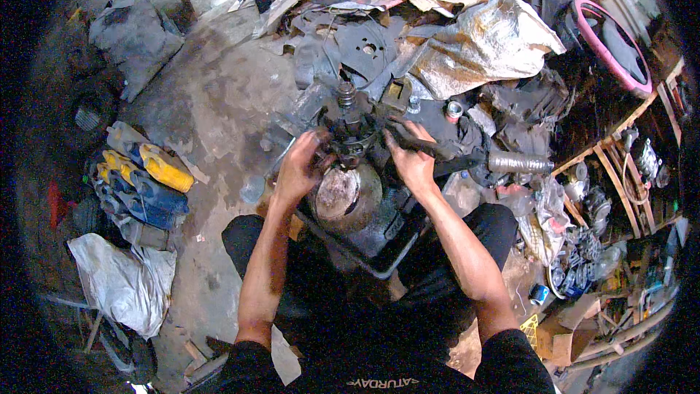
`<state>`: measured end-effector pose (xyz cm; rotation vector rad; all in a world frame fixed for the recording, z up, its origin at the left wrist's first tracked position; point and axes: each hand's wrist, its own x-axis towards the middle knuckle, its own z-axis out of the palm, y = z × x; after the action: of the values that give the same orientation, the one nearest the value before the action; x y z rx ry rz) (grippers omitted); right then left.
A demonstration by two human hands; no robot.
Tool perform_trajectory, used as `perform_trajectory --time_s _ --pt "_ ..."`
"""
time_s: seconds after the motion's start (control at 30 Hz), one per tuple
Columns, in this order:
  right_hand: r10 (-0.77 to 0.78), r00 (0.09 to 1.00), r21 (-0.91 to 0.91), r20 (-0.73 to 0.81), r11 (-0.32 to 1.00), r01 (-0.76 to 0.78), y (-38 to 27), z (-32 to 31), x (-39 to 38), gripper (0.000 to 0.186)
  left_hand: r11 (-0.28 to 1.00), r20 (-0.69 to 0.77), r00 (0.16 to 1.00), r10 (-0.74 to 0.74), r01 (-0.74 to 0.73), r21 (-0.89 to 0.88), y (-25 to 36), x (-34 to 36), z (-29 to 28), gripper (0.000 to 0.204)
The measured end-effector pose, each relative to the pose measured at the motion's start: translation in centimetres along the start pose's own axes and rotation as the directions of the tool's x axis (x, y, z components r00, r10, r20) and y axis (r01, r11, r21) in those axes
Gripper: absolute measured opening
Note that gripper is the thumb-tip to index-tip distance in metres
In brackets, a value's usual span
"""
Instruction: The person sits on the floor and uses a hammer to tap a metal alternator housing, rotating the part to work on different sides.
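Between my hands stands a dark, greasy metal part [350, 128] with a ribbed stub on top. My left hand [300, 168] curls its fingers round the left side of this part. On the other side, my right hand [413, 163] has its fingers closed about a long dark piece [430, 147] that lies against the part; its kind is too dark to tell. Just below, between my knees, sits a black metal housing [383, 241] with a worn, round, pale face [339, 191]. My fingertips are partly hidden by grease and shadow.
Right of my hand lies a silver cylinder [519, 162]. A can [453, 110], a crumpled silver sheet [485, 47] and a flat dark disc [364, 49] lie beyond. A pink-rimmed steering wheel [612, 44] is at far right. Blue-and-yellow bundles [146, 175] and a white sack [127, 277] lie left.
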<state>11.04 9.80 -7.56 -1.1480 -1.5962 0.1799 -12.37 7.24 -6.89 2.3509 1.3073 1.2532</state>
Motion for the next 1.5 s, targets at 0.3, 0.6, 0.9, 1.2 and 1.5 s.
perform_trajectory --time_s 0.3,0.6,0.9,1.2,1.5 --pt "0.085 0.995 0.010 0.053 0.996 -0.086 0.4 1.2 -1.5 0.032 0.957 0.031 0.992 0.122 -0.126 0.263 -0.5 -0.7 2.2 0.054" --pt "-0.037 0.963 0.064 0.266 0.998 0.021 -0.7 0.0 -0.7 0.021 0.960 0.028 0.988 0.153 -0.155 0.232 -0.6 -1.0 1.2 0.059" --pt "-0.209 0.897 0.083 0.389 0.978 0.192 -1.6 0.8 -4.1 0.039 0.998 0.053 0.997 -0.060 0.061 -0.011 -1.2 -1.4 0.9 0.063" --pt "-0.229 0.918 0.055 0.324 0.973 0.223 -2.3 0.3 -1.9 0.030 1.000 -0.145 0.989 0.003 0.000 0.018 -1.7 0.4 2.0 0.059" --pt "-0.093 0.990 0.067 0.103 0.994 0.087 -0.9 3.3 0.3 0.032 0.966 -0.289 0.930 -0.226 0.176 -0.187 -2.1 0.9 1.7 0.045"
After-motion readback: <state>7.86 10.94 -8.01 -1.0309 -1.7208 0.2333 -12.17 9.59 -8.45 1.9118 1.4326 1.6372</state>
